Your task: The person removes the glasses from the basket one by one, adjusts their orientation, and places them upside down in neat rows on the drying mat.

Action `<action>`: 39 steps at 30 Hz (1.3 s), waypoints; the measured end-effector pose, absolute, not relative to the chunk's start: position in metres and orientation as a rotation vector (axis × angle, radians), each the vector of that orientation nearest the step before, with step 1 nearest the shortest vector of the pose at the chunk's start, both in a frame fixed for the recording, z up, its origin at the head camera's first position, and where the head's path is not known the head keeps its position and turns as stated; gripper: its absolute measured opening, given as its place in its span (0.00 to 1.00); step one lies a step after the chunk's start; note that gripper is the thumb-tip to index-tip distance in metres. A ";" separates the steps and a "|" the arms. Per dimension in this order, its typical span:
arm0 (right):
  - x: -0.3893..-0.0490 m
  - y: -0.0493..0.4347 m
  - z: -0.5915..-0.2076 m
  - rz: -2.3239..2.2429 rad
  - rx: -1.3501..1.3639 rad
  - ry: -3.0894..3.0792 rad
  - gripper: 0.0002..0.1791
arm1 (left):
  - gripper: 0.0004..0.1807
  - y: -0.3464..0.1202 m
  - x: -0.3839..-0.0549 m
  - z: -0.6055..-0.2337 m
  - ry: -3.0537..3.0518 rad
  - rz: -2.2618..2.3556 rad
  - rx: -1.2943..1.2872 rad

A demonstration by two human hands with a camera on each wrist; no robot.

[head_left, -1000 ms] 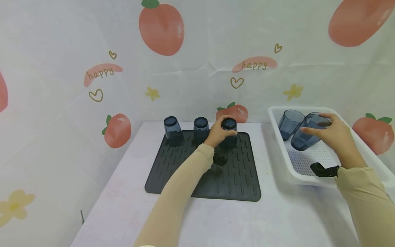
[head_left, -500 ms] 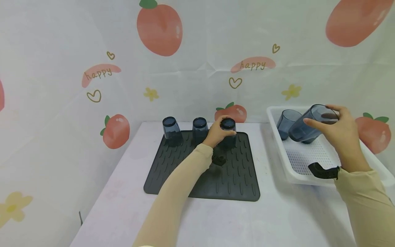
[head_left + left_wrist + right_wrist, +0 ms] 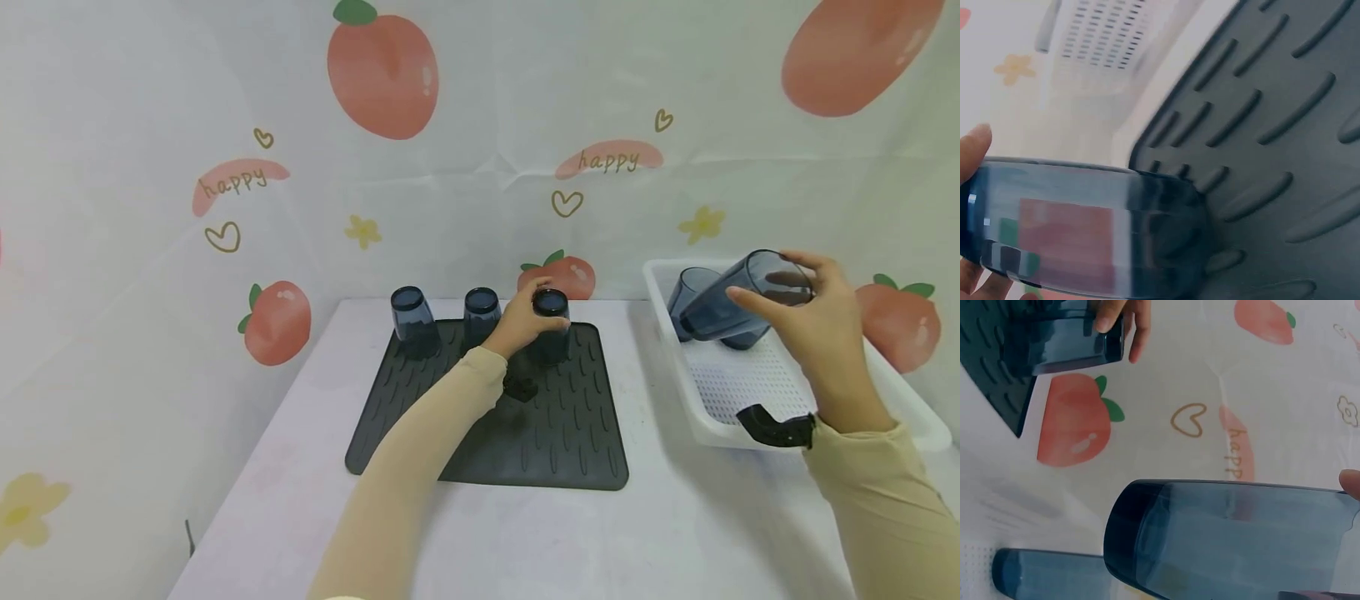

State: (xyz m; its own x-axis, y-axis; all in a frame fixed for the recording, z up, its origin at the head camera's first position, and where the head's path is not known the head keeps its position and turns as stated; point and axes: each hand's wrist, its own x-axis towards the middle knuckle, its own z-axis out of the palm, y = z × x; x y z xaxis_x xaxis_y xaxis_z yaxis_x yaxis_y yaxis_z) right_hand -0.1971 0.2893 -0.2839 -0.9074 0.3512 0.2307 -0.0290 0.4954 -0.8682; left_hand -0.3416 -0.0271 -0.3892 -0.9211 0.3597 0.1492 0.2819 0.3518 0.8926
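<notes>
My left hand holds an upside-down blue glass by its base end, at the back right of the dark ridged drying mat. Two more upturned glasses stand along the mat's back edge, a left glass and a middle glass. Over the white basket, my right hand grips another blue glass near its rim, thumb on the near side. That glass tilts, its base down to the left. In the right wrist view the held glass fills the lower right.
Inside the basket a glass leans at the back left. Part of another glass shows beneath the held one. A printed cloth wall rises behind the white table.
My right hand has lifted its glass up from among the others in the basket and tipped it further over. My left hand stays on its glass on the mat.
</notes>
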 end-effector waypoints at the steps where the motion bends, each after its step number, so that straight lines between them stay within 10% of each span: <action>1: -0.196 0.287 -0.283 1.382 -0.263 -2.362 0.44 | 0.44 -0.028 -0.341 -0.387 2.524 1.647 0.603; 39: -0.178 0.224 -0.301 1.440 0.114 -2.267 0.36 | 0.33 -0.064 -0.258 -0.348 2.371 1.742 0.949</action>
State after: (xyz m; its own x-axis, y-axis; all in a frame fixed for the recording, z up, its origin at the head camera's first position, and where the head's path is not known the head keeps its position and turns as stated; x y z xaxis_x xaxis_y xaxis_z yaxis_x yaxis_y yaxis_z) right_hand -0.1784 0.2237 -0.3015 -0.8956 0.1668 0.4124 -0.3023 0.4518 -0.8393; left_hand -0.2575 -0.0644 -0.3485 -0.8104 0.4988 0.3074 0.4424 0.1771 0.8791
